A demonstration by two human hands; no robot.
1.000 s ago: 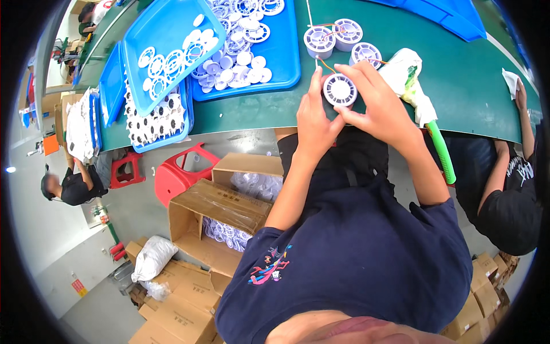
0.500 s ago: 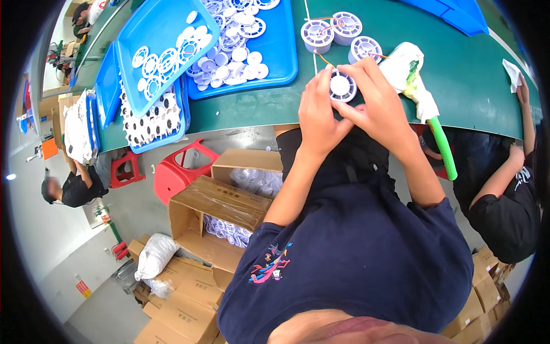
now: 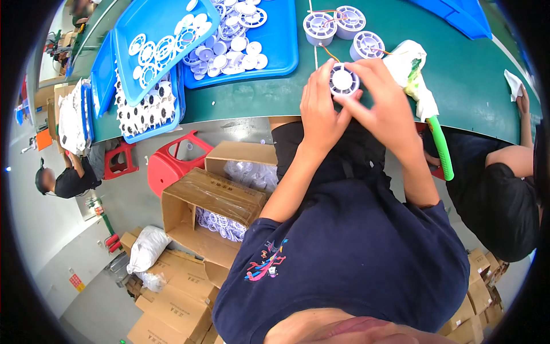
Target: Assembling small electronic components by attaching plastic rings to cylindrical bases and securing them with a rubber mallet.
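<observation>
A round white plastic housing with a slotted top sits between my two hands at the table's near edge. An orange wire runs from near it toward the far side. My left hand wraps its left side, the fingers pressed together. On the other side my right hand grips it with curved fingers and thumb. Just beyond stand three similar housings, one at left, one behind and one at right, with thin wires over them. Beside my right hand lies a green-handled tool, its head wrapped in white cloth.
On the green table, a blue tray holds white discs and rings; another tray overlaps it. Below are red stools and open cartons. At right, a co-worker's hand holds a white cloth.
My right index finger has lifted back from the housing's top edge and spread a little, uncovering more of its rim. The whole view has shifted slightly.
</observation>
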